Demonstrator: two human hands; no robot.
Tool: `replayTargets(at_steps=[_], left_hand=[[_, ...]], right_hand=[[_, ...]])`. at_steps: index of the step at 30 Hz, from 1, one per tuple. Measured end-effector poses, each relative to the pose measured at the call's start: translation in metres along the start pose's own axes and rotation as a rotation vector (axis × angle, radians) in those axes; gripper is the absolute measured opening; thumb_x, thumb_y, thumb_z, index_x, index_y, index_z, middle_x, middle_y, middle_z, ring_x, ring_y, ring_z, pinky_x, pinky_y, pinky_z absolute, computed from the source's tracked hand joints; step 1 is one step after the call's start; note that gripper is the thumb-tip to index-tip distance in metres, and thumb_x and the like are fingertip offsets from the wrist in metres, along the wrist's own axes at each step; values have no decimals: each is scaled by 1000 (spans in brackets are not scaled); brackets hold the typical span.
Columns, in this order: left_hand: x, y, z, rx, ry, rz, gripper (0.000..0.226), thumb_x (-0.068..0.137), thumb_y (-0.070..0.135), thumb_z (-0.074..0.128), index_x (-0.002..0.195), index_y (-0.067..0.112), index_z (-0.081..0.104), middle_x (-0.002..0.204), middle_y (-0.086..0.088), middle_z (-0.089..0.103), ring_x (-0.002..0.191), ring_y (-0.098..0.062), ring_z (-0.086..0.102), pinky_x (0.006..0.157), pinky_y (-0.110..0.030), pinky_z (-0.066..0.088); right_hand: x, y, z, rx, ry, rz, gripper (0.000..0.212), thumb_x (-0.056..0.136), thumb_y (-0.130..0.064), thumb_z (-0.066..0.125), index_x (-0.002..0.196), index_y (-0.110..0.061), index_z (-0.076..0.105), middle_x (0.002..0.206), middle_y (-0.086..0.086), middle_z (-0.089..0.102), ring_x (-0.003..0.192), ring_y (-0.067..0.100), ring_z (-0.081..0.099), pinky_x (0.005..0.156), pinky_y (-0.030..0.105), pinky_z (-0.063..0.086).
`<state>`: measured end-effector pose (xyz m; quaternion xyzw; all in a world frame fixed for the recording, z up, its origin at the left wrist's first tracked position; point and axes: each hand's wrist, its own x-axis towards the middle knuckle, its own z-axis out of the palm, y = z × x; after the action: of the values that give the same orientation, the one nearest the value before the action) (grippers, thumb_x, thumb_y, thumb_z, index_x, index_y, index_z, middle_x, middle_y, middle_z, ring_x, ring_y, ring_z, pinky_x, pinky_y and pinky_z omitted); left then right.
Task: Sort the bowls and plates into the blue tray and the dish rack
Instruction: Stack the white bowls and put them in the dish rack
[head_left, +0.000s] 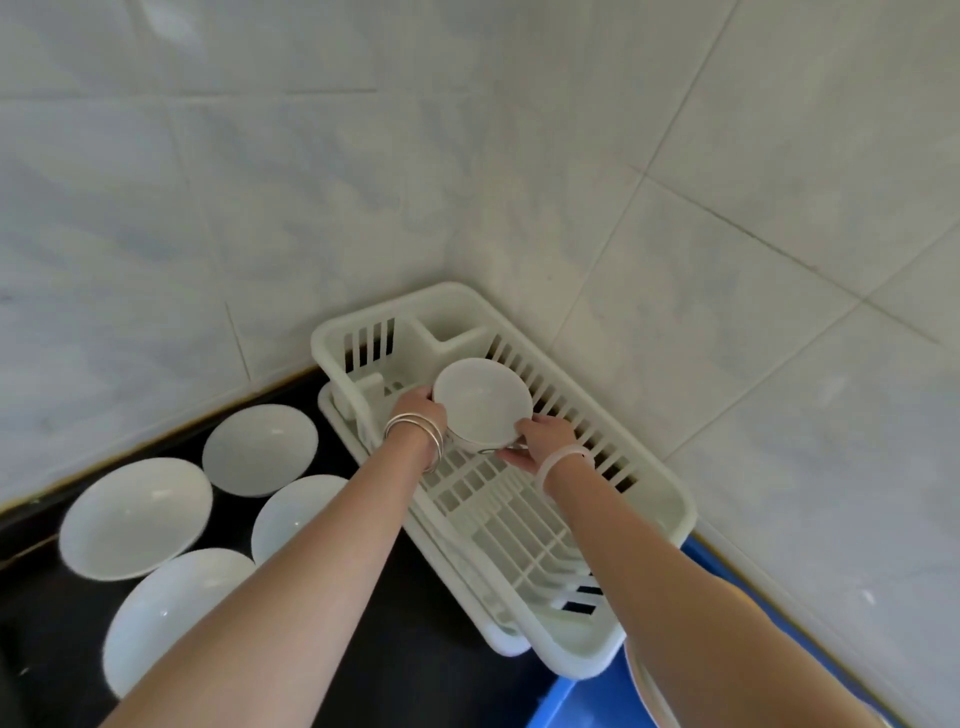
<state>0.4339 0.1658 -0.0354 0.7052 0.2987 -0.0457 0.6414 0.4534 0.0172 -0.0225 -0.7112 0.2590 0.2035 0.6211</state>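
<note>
- Bowl (482, 402) pinched at opposite rims by left hand (418, 413) and right hand (540, 439), tilted above dish rack (670, 499).
- Thin fingertip grip on both sides: could slip, chip on ribs.
- Plates (136, 517) on bench (410, 623), near left elbow; could get knocked.
- Blue tray (558, 701) barely showing.

No legible txt, labels or nos. anywhere.

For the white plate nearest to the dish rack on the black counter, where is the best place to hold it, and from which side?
Take the plate by its rim, from above on its near-left edge. It lies flat and face up, and the left forearm covers its right side.
</note>
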Motion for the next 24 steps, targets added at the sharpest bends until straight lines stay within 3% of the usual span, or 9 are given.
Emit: replayTargets(at_steps=[2,4,6,10,19,22,24], left_hand=[[7,-1,2,5,-4,-22,41,84,-5,37,116,5,60,115,-18,63,104,-37,58,93,-50,50],[11,-1,4,-8,-6,-42,40,86,-5,37,120,3,58,120,-20,60,108,-38,56,94,-50,49],[9,-2,3,-45,-15,-68,40,88,-6,37,122,2,55,123,-20,57,109,-39,55,93,-50,50],[3,-1,3,-178,-41,-111,42,89,-9,36,125,5,52,109,-10,49,95,-31,49,73,-40,51],[-6,14,7,-234,-33,-88,40,90,-3,36,124,7,54,106,-11,50,93,-30,51,72,-42,55],[-2,12,6,-200,14,-77,36,88,2,37,119,5,57,101,-11,52,89,-31,52,83,-51,54],[0,7,5,-144,21,-56,29,88,4,38,105,3,61,101,-14,55,94,-31,54,94,-52,48]], right_hand=[[10,1,2,-13,13,-4,10,91,-1,49,95,-9,54,93,9,55,64,21,59,44,29,57],[18,1,3,-31,16,-18,10,92,-3,50,99,-8,55,94,8,57,61,20,60,57,32,58],[21,1,4,-53,20,-42,21,92,-5,51,112,-5,58,98,9,56,59,20,61,64,34,57],[21,2,6,-64,25,-60,30,93,-8,52,121,0,56,104,12,58,65,24,62,69,36,58],[9,-3,0,44,-18,-58,40,96,-32,49,126,-6,51,81,-2,52,73,22,63,72,34,57],[8,-1,2,-23,-23,-52,42,97,-36,44,129,-10,49,85,-2,55,90,26,64,82,36,56],[8,2,1,-62,-23,-55,41,97,-35,43,129,-10,50,105,5,62,98,27,61,90,38,54]])
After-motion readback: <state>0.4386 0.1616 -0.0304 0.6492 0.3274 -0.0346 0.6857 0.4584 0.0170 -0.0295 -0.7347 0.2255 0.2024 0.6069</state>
